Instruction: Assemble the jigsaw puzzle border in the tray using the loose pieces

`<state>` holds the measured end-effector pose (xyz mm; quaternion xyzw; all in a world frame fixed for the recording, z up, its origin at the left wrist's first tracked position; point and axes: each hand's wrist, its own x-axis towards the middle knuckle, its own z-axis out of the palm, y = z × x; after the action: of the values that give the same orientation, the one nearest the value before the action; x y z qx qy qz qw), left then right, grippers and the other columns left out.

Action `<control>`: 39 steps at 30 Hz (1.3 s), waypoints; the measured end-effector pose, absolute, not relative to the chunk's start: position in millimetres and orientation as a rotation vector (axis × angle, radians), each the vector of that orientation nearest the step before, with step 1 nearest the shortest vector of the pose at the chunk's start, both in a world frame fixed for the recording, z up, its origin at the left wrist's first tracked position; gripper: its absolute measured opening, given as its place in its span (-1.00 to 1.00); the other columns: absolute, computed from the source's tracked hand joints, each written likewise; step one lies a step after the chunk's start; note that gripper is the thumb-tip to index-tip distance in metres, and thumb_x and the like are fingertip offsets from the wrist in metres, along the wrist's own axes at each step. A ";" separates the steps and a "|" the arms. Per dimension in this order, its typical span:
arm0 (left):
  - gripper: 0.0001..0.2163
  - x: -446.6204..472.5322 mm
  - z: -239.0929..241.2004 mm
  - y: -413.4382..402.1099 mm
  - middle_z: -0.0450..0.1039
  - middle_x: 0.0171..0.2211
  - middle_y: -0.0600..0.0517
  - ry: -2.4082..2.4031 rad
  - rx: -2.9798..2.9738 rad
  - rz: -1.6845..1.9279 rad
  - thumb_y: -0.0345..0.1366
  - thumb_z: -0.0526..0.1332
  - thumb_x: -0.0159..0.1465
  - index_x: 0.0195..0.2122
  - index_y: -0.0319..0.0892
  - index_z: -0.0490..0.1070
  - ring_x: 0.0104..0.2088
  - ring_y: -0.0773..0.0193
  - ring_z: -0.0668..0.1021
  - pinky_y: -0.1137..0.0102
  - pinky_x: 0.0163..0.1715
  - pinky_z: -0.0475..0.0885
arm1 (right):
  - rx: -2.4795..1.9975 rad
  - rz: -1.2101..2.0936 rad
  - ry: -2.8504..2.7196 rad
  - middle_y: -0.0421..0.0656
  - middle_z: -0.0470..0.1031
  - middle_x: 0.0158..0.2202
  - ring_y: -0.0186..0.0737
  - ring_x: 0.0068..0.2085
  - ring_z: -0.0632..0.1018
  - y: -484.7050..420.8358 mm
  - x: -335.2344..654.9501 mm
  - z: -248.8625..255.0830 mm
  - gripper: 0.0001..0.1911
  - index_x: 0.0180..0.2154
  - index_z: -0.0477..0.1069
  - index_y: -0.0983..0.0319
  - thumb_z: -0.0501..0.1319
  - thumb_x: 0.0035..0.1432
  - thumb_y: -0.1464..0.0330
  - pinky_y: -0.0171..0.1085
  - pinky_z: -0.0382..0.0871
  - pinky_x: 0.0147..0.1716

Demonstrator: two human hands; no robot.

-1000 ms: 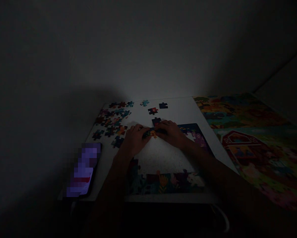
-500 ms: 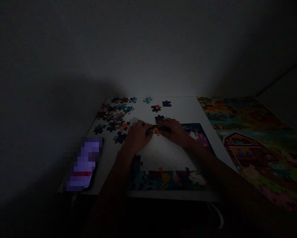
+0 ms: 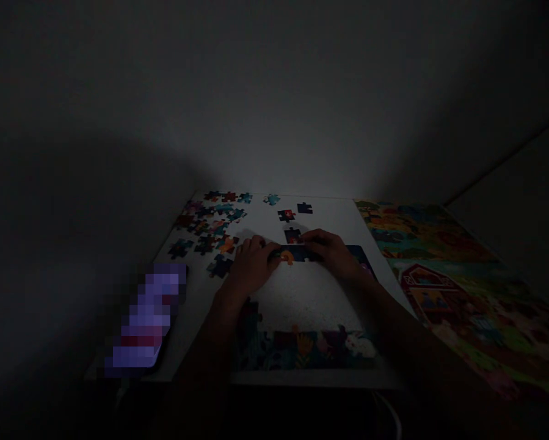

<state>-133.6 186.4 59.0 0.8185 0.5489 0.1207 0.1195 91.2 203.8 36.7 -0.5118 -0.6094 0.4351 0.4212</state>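
Note:
My left hand rests at the left end of the puzzle's top strip, its thumb and fingers closed about a jigsaw piece with an orange shape. My right hand is bent over the same strip farther right, its fingertips at the right edge of a dark jigsaw piece just above the strip. Its fingers are curled together, partly hiding the contact. Between the hands, a dark blue stretch of the strip shows. Along the near side runs the joined bottom row, with a white rabbit at its right.
Several loose jigsaw pieces lie at the table's left. A red piece, a dark blue piece and a light blue piece lie farther back. A lit phone is at left; a colourful farm picture lies at right.
My right hand has shifted right along the strip, baring dark blue pieces between my hands. My left hand stays at the strip's left end. The whole view has tilted slightly.

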 end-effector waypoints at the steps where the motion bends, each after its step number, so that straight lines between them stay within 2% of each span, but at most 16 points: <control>1: -0.69 -136.4 57.9 187.5 0.34 0.02 -0.08 1.577 2.378 0.384 -0.19 0.15 0.35 0.11 -0.01 0.38 0.06 0.00 0.39 0.07 0.09 0.29 | -1.304 1.117 -1.453 -0.13 0.57 -0.24 -0.21 -0.33 0.53 205.3 92.9 38.6 -0.73 -0.21 0.51 0.21 0.25 0.03 0.24 -0.20 0.41 -0.32; 3: -0.62 -144.8 56.5 188.9 0.35 0.05 -0.08 1.538 2.330 0.478 -0.26 0.10 0.37 0.21 -0.05 0.28 0.08 0.06 0.40 0.12 0.11 0.31 | -1.340 1.135 -1.373 -0.12 0.57 -0.22 -0.21 -0.35 0.53 210.2 96.2 42.4 -0.71 -0.20 0.50 0.21 0.25 0.02 0.24 -0.21 0.42 -0.36; 5: -0.58 -157.4 57.1 189.1 0.37 0.07 -0.09 1.542 2.294 0.585 -0.37 0.05 0.36 0.24 -0.09 0.22 0.11 0.12 0.40 0.17 0.13 0.32 | -1.366 1.091 -1.400 -0.11 0.56 -0.18 -0.18 -0.29 0.54 217.2 98.5 46.3 -0.72 -0.20 0.50 0.21 0.24 0.01 0.27 -0.19 0.43 -0.30; 8: -0.62 -181.9 61.2 188.0 0.42 0.05 -0.09 1.650 2.251 0.673 -0.45 0.01 0.32 0.12 -0.14 0.37 0.11 0.14 0.42 0.20 0.15 0.32 | -1.419 0.920 -1.567 -0.07 0.56 -0.15 -0.11 -0.16 0.54 228.9 98.2 51.6 -0.73 -0.18 0.50 0.22 0.21 0.06 0.29 -0.12 0.43 -0.16; 12: -0.67 -211.8 63.4 185.0 0.46 0.02 -0.14 1.783 2.198 0.560 -0.44 0.01 0.31 0.01 -0.21 0.46 0.07 0.09 0.48 0.17 0.13 0.35 | -1.505 0.628 -1.860 0.00 0.51 -0.04 -0.06 -0.06 0.53 242.1 89.8 49.9 -0.70 -0.08 0.49 0.21 0.21 0.13 0.31 -0.06 0.42 -0.05; 16: -0.63 -226.3 60.3 178.6 0.44 0.08 -0.15 1.817 2.132 0.498 -0.47 0.04 0.26 0.05 -0.18 0.43 0.10 0.05 0.47 0.10 0.10 0.38 | -1.507 0.476 -1.985 0.05 0.52 -0.04 0.01 0.01 0.50 247.7 79.4 34.3 -0.72 -0.10 0.50 0.24 0.17 0.20 0.26 0.01 0.34 0.05; 20: -0.53 -228.6 60.5 173.7 0.41 0.13 -0.10 1.846 2.003 0.558 -0.54 0.00 0.23 0.15 -0.13 0.35 0.16 0.10 0.43 0.13 0.16 0.34 | -1.424 0.417 -2.003 -0.01 0.55 -0.12 -0.02 -0.03 0.50 247.9 77.5 21.5 -0.72 -0.17 0.53 0.21 0.09 0.26 0.25 -0.01 0.32 0.05; 26: -0.48 -228.2 57.1 170.5 0.47 0.05 -0.13 1.831 2.048 0.478 -0.57 0.04 0.17 0.15 -0.14 0.36 0.08 0.05 0.50 0.10 0.11 0.38 | -1.411 0.407 -2.019 -0.02 0.53 -0.09 0.04 0.02 0.47 248.6 82.0 16.8 -0.74 -0.15 0.53 0.19 0.20 0.17 0.23 0.05 0.29 0.05; 30: -0.37 -232.1 57.8 164.5 0.36 0.18 -0.07 1.722 2.129 0.496 -0.62 -0.03 0.15 0.25 -0.08 0.24 0.20 0.16 0.40 0.14 0.19 0.31 | -1.404 0.436 -1.998 -0.03 0.52 -0.06 0.06 0.03 0.46 248.7 82.8 14.9 -0.71 -0.14 0.52 0.17 0.26 0.09 0.23 0.08 0.28 0.06; 33: -0.39 -230.9 62.5 164.1 0.27 0.26 0.01 1.629 2.145 0.549 -0.61 -0.08 0.21 0.26 -0.05 0.20 0.25 0.26 0.34 0.20 0.22 0.29 | -1.396 0.436 -1.980 -0.04 0.52 -0.08 0.08 0.03 0.45 249.8 83.7 13.1 -0.72 -0.15 0.52 0.16 0.27 0.07 0.24 0.11 0.27 0.06; 35: -0.44 -226.4 64.5 166.0 0.26 0.27 0.01 1.587 2.141 0.530 -0.56 -0.03 0.24 0.25 -0.03 0.22 0.25 0.25 0.33 0.20 0.20 0.31 | -1.377 0.441 -1.971 -0.04 0.52 -0.10 0.07 0.02 0.46 251.0 84.7 11.9 -0.74 -0.18 0.50 0.17 0.28 0.04 0.25 0.09 0.28 0.05; 39: -0.56 -212.7 63.1 169.5 0.28 0.25 -0.12 1.568 2.214 0.403 -0.40 0.20 0.22 0.16 -0.09 0.34 0.25 0.07 0.34 0.11 0.20 0.28 | -1.399 0.485 -1.900 -0.07 0.50 -0.18 -0.01 -0.07 0.47 252.7 86.1 10.8 -0.76 -0.26 0.44 0.19 0.32 -0.03 0.28 -0.01 0.34 -0.04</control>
<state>-212.7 169.5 63.1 0.7912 0.5604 0.1440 0.1979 86.1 252.7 10.8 -0.5423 -0.7363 0.1881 0.3582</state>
